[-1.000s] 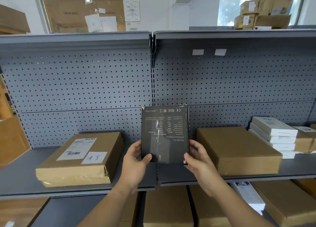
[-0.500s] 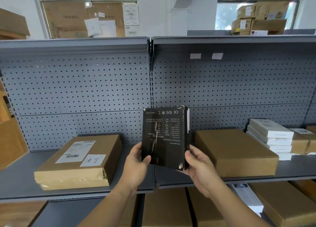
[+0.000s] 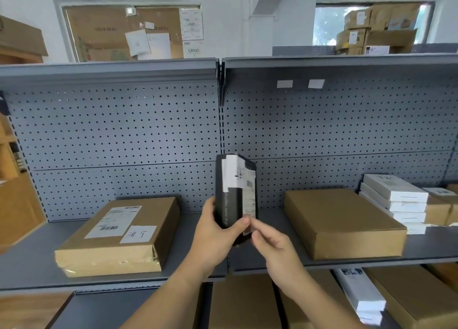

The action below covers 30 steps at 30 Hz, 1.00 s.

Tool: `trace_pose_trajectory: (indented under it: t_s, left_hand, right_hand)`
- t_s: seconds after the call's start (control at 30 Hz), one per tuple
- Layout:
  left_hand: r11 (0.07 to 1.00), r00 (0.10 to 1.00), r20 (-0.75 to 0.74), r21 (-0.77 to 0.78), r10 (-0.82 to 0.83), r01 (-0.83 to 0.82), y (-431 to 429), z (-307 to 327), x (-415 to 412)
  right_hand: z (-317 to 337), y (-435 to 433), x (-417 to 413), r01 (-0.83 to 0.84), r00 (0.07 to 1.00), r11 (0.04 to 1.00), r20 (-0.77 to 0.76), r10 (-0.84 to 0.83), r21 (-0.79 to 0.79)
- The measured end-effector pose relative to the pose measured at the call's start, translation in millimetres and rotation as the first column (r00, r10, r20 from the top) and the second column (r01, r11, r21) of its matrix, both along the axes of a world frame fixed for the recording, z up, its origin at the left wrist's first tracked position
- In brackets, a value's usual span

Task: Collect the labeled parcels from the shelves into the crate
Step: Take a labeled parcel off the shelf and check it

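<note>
In the head view, our left hand [image 3: 218,232] grips the black box [image 3: 229,204] upright, in front of the shelf [image 3: 29,259]. Our right hand [image 3: 275,246], fingers curled, touches its lower corner; whether it pinches, we cannot tell.

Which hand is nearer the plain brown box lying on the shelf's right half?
Right. The right hand is just left of the plain brown box; the left hand, gripping the black parcel, sits farther left, beyond that parcel.
</note>
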<state>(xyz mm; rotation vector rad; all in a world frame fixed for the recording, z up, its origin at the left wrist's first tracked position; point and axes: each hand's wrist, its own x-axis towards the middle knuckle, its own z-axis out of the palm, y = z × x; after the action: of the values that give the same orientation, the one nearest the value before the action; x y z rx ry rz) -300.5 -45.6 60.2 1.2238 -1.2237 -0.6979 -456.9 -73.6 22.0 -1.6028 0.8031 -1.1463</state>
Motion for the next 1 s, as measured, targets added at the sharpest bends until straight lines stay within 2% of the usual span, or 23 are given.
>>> trace_pose_trajectory:
  t_s: [0.07, 0.13, 0.2, 0.23, 0.33, 0.4, 0.5, 0.6, 0.67, 0.77, 0.8, 0.87, 0.93, 1.0]
  left_hand:
    - [1.0, 0.996, -0.092, 0.021, 0.023, -0.021, -1.4, -0.2, 2.5]
    - [1.0, 0.986, -0.164, 0.019, 0.017, -0.014, -1.1, -2.3, 4.7]
    - [1.0, 0.972, -0.236, 0.009, -0.014, 0.017, 1.0, -5.7, 8.8]
    - [0.999, 0.96, -0.278, 0.006, -0.037, 0.04, 1.4, -8.2, 11.6]
    - [0.99, 0.928, -0.348, 0.003, -0.131, 0.141, 0.6, -18.3, 18.2]
    - [0.978, 0.911, -0.365, 0.003, -0.194, 0.209, -0.3, -24.2, 19.8]
    - [0.955, 0.882, -0.381, -0.002, -0.276, 0.298, -0.9, -30.2, 23.0]
    - [0.92, 0.853, -0.372, -0.006, -0.367, 0.393, 1.0, -29.8, 31.2]
    - [0.917, 0.834, -0.396, -0.053, -0.383, 0.396, 1.2, -23.3, 41.9]
    - [0.984, 0.858, -0.482, -0.076, -0.176, 0.159, -6.6, 0.6, 73.5]
    - [0.995, 0.91, -0.403, -0.057, -0.101, 0.085, -8.8, 11.7, 84.3]
    - [0.997, 0.996, -0.05, -0.025, -0.078, 0.077, -10.3, 35.8, 100.5]
    - [0.983, 0.941, 0.285, 0.044, -0.183, 0.177, -13.0, 61.2, 102.4]
    - [0.962, 0.798, 0.537, 0.167, -0.273, 0.217, -20.8, 81.5, 92.4]
  right_hand:
    - [1.1, 0.7, 0.8, 0.045, 0.998, 0.999, -0.041, -0.046, -0.019]
    - [0.2, -0.8, 2.3, 0.178, 0.984, 0.984, -0.006, -0.178, -0.009]
    - [-1.5, -1.4, 2.5, 0.306, 0.951, 0.951, 0.035, -0.307, 0.048]
    - [-2.3, -2.0, 2.1, 0.317, 0.943, 0.941, 0.063, -0.326, 0.119]
    - [-4.5, -4.6, 2.4, 0.103, 0.933, 0.919, 0.284, -0.222, 0.38]
    - [-4.9, -6.8, 4.2, -0.005, 0.905, 0.918, 0.392, -0.165, 0.398]
    - [-4.7, -13.6, 4.1, -0.037, 0.851, 0.919, 0.494, -0.177, 0.393]
    - [0.0, -21.4, -4.6, -0.053, 0.859, 0.925, 0.489, -0.15, 0.376]
    - [7.1, -28.8, -14.7, -0.031, 0.882, 0.936, 0.451, -0.139, 0.35]
    - [25.8, -43.9, -33.3, 0.041, 0.955, 0.969, 0.276, -0.109, 0.243]
    - [33.5, -48.9, -39.3, 0.055, 0.978, 0.982, 0.19, -0.09, 0.182]
    - [51.9, -55.8, -49.6, 0.04, 0.999, 0.998, 0.024, -0.041, 0.056]
    - [69.3, -61.1, -53.7, -0.008, 0.993, 0.999, -0.119, 0.003, -0.042]
    - [84.4, -65.1, -51.2, -0.052, 0.975, 0.994, -0.222, 0.03, -0.093]
